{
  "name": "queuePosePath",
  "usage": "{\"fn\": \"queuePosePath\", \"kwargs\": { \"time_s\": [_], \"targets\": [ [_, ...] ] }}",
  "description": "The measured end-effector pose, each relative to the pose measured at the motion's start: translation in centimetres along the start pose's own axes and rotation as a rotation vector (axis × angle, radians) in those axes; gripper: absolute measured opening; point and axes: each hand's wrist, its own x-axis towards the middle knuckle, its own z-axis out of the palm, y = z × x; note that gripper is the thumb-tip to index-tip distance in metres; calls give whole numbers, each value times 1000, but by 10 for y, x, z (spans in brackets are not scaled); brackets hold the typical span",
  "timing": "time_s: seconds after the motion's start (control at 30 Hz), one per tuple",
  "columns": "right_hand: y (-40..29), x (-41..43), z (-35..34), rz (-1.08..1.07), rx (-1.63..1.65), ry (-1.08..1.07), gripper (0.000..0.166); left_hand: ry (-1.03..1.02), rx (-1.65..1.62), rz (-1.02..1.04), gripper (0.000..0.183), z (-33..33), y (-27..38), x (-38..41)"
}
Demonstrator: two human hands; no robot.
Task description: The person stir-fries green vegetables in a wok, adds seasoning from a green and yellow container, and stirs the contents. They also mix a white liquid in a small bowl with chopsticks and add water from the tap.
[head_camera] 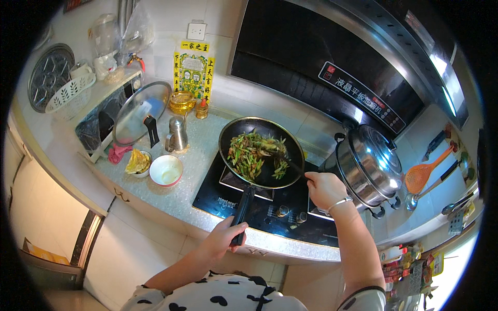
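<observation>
My left hand (228, 235) grips the black handle (245, 208) of a frying pan (261, 152) over the left burner. Chopped green vegetables mixed with browned bits (249, 153) fill much of the pan's left and middle. In my right hand (326, 190) is a dark-handled spatula (293, 168), whose head lies among the food and is partly covered by it. Bare dark pan surface shows at the lower right. Beneath the pan sits a black glass gas stove (233, 204) with two knobs (283, 211) along its front.
A steel steamer pot (367, 167) occupies the right burner. On the left counter stand a white bowl (166, 171), a small bowl of yellow food (139, 162), a steel oil pot (177, 134) and an upright glass lid (142, 112). Overhead hangs a range hood (311, 58); utensils, including an orange skimmer (422, 175), hang right.
</observation>
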Motion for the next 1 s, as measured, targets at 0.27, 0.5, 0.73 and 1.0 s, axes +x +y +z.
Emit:
{"fn": "queuePosePath", "kwargs": {
  "time_s": [0.27,0.5,0.73,1.0],
  "targets": [
    [26,12,29,61,165,127,31,14,-12,0,22,4,2,-2],
    [31,-15,-41,-69,33,-43,30,13,-18,1,22,1,1,-1],
    [17,-19,-69,-280,116,-265,30,1,-22,24,21,-2,-3,1],
    [4,17,21,-121,249,121,29,20,-29,3,26,1,-2,0]
  ]
}}
